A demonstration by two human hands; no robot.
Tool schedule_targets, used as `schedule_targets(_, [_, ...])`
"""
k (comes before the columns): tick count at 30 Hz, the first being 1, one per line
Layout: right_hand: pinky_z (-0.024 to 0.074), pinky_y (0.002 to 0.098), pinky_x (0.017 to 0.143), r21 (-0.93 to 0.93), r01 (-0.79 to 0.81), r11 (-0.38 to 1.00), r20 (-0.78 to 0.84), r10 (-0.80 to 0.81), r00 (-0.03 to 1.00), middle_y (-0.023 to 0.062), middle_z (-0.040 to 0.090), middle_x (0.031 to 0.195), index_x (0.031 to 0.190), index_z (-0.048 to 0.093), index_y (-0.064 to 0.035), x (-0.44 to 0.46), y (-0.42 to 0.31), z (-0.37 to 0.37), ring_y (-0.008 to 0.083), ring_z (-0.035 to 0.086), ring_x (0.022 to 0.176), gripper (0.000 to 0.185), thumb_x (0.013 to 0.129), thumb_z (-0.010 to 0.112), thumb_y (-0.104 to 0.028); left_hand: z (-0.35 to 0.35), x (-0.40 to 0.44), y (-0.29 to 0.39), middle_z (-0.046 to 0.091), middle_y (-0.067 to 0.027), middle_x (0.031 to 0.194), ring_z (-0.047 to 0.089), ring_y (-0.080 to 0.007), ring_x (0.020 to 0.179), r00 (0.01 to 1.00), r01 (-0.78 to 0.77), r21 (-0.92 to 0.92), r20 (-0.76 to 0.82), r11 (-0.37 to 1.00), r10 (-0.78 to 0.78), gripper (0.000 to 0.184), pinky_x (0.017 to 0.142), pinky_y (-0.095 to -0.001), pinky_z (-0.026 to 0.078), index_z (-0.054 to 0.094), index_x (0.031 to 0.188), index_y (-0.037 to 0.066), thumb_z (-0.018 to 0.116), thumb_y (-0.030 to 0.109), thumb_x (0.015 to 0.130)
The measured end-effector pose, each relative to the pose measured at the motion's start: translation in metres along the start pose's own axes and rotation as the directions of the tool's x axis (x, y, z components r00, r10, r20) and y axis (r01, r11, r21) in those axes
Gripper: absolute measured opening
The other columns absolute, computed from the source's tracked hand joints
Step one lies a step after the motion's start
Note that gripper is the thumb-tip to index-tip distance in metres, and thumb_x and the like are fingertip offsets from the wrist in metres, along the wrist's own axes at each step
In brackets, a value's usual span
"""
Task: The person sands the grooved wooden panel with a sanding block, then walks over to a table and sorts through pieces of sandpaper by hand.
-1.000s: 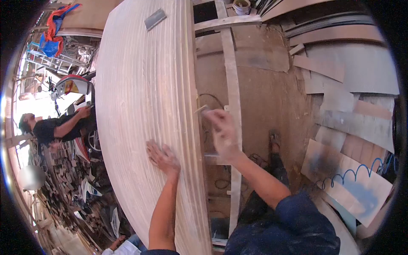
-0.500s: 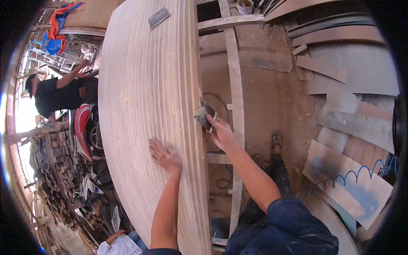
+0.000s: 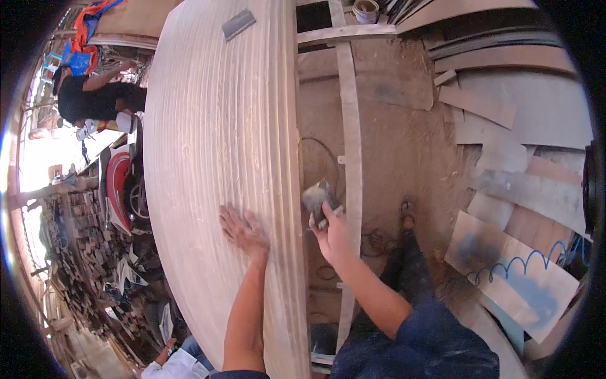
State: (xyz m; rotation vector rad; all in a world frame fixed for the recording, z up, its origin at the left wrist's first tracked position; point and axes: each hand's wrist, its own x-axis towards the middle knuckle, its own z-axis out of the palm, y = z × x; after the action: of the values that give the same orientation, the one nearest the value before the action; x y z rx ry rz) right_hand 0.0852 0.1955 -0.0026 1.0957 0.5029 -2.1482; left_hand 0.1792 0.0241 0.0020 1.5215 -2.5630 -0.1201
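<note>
A long pale board (image 3: 196, 151) with ridged grooves along its right side runs from top to bottom of the view. My left hand (image 3: 245, 232) lies flat on it with the fingers spread, holding nothing. Just off the board's right edge, my right hand (image 3: 329, 230) grips a worn, dark grey sanding pad (image 3: 320, 199) between thumb and fingers. The pad's face is partly dusted pale. Near the board's far end lies a grey rectangular piece (image 3: 238, 24).
A metal frame (image 3: 350, 145) stands right of the board. Sheets and offcuts (image 3: 524, 101) lean at the right, near a coiled blue hose (image 3: 514, 262). A person in black (image 3: 95, 98), a red motorcycle (image 3: 118, 183) and wood scraps (image 3: 88, 246) are at left; another person in white (image 3: 180, 366) sits lower left.
My right hand has moved off the board's edge and toward me with the pad. My left hand has stayed on the board. The person in black has shifted toward the upper left.
</note>
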Motion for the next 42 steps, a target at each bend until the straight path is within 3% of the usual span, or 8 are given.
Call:
schedule_targets(3, [0.0554, 0.0308, 0.075, -0.463, 0.487, 0.741, 0.282, -0.398, 0.873, 0.0084, 0.061, 0.113, 0.126, 0.053, -0.0028, -0.038, -0.03, 0.029, 0.0179, 0.06, 0.101, 0.03, 0.097, 0.056, -0.011, 0.0, 0.0, -0.004, 0.026, -0.0129, 0.158, 0.018, -0.0343, 0.146, 1.0, -0.031, -0.019, 0.001, 0.999, 0.031, 0.056, 0.118, -0.0518, 0.009, 0.035, 0.149, 0.008, 0.042, 0.035, 0.1])
schedule_targets(5, [0.0531, 0.0338, 0.079, -0.652, 0.746, 0.135, 0.598, -0.514, 0.616, 0.0104, 0.064, 0.111, 0.121, 0.057, -0.0028, -0.022, -0.064, 0.061, 0.0238, 0.062, 0.102, 0.027, 0.095, 0.057, -0.009, -0.003, -0.001, -0.004, 0.027, -0.0136, 0.157, 0.019, -0.0352, 0.146, 0.999, -0.032, -0.026, -0.01, 0.999, 0.031, 0.056, 0.117, -0.0523, 0.01, 0.035, 0.148, 0.007, 0.041, 0.035, 0.1])
schedule_targets(7, [0.0502, 0.0379, 0.085, -0.435, 0.848, -0.302, 0.879, -0.349, 0.326, 0.0127, 0.068, 0.106, 0.117, 0.061, -0.0039, 0.008, -0.097, 0.107, 0.0299, 0.064, 0.1, 0.027, 0.09, 0.058, -0.003, -0.005, 0.001, -0.002, 0.027, -0.0144, 0.157, 0.019, -0.0361, 0.146, 0.999, -0.031, -0.036, -0.026, 0.999, 0.03, 0.056, 0.117, -0.0529, 0.01, 0.035, 0.148, 0.006, 0.041, 0.035, 0.1])
schedule_targets(12, [0.049, 0.0416, 0.085, 0.106, 0.463, -0.88, 0.917, 0.267, 0.298, 0.0121, 0.069, 0.099, 0.105, 0.067, -0.0084, 0.051, -0.112, 0.18, 0.0261, 0.065, 0.091, 0.02, 0.089, 0.056, -0.006, -0.006, 0.001, -0.005, 0.028, -0.0135, 0.157, 0.022, -0.0362, 0.145, 0.997, -0.055, -0.026, -0.051, 0.998, 0.053, 0.057, 0.117, -0.0529, 0.012, 0.037, 0.147, 0.007, 0.046, 0.034, 0.097])
schedule_targets(21, [0.0468, 0.0396, 0.088, 0.257, 0.593, -0.763, 0.697, 0.572, 0.434, 0.0071, 0.068, 0.107, 0.115, 0.065, -0.0073, -0.025, -0.077, 0.102, 0.0252, 0.063, 0.098, 0.034, 0.082, 0.057, -0.002, -0.014, 0.004, -0.002, 0.028, -0.0112, 0.157, 0.021, -0.0348, 0.146, 1.0, 0.002, -0.035, -0.026, 0.999, -0.003, 0.059, 0.118, -0.0526, 0.012, 0.037, 0.148, 0.009, 0.048, 0.033, 0.096])
schedule_targets(24, [0.0482, 0.0373, 0.079, 0.04, 0.829, -0.558, 0.853, 0.452, 0.263, 0.0074, 0.068, 0.097, 0.11, 0.062, -0.0091, -0.022, -0.081, 0.08, 0.0195, 0.064, 0.094, 0.026, 0.086, 0.056, -0.004, -0.014, 0.006, -0.002, 0.027, -0.0115, 0.158, 0.021, -0.0353, 0.145, 1.0, 0.017, -0.03, -0.007, 0.999, -0.018, 0.059, 0.118, -0.0525, 0.012, 0.037, 0.147, 0.008, 0.048, 0.033, 0.095])
schedule_targets(29, [0.0454, 0.0274, 0.063, -0.728, 0.668, -0.156, 0.653, -0.456, 0.605, 0.0038, 0.064, 0.082, 0.108, 0.063, -0.0052, 0.037, -0.087, 0.071, 0.0127, 0.058, 0.069, 0.017, 0.094, 0.054, -0.006, -0.014, 0.004, -0.002, 0.026, -0.0127, 0.158, 0.021, -0.0359, 0.145, 1.0, -0.02, -0.04, -0.014, 0.999, 0.019, 0.058, 0.118, -0.053, 0.011, 0.037, 0.147, 0.007, 0.047, 0.033, 0.097])
schedule_targets(42, [0.0434, 0.0238, 0.087, -0.516, 0.85, 0.107, 0.761, -0.398, 0.513, 0.0002, 0.068, 0.105, 0.117, 0.068, -0.0052, 0.065, -0.056, 0.055, 0.0089, 0.058, 0.096, 0.031, 0.093, 0.049, 0.0, -0.002, 0.0, -0.003, 0.025, -0.0097, 0.159, 0.019, -0.0313, 0.147, 1.0, -0.021, 0.05, 0.017, 0.999, 0.02, 0.057, 0.118, -0.0498, 0.011, 0.033, 0.15, 0.009, 0.041, 0.035, 0.1])
